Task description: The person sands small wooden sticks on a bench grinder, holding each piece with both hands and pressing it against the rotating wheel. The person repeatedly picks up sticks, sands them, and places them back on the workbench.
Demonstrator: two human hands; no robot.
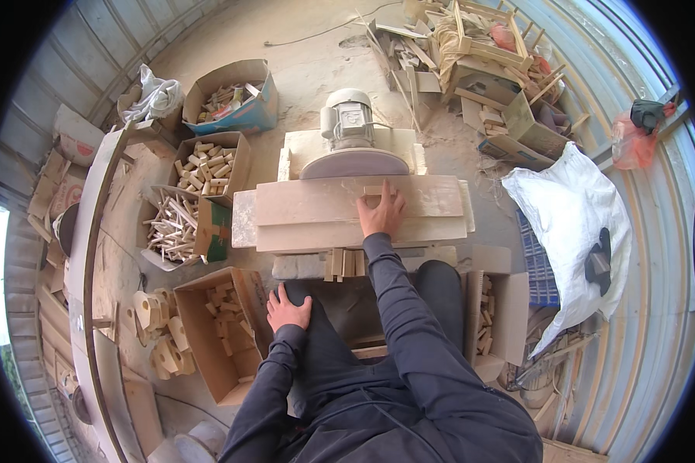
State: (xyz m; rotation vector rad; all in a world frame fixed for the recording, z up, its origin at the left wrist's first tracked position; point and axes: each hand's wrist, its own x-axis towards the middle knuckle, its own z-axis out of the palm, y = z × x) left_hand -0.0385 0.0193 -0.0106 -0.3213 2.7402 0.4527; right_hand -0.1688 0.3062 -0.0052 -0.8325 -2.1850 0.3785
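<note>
My right hand [383, 213] reaches over the wooden work table [307, 199] of a disc sander, thumb and fingers around a small wooden block [373, 190]. The block lies close to the edge of the sanding disc [354, 164]; whether they touch I cannot tell. Behind the disc sits an electric motor [348, 118]. Several wooden blocks [344, 264] stand side by side at the table's near edge, below my right wrist. Resting on my left knee is my left hand [289, 312], fingers apart and holding nothing.
Cardboard boxes of wooden pieces flank my legs, one at left [247, 376] and one at right [509, 301]. Farther left are boxes of wooden cylinders [205, 168] and thin sticks [174, 226]. A long board [84, 272] runs along the left; a white sack [579, 231] lies right.
</note>
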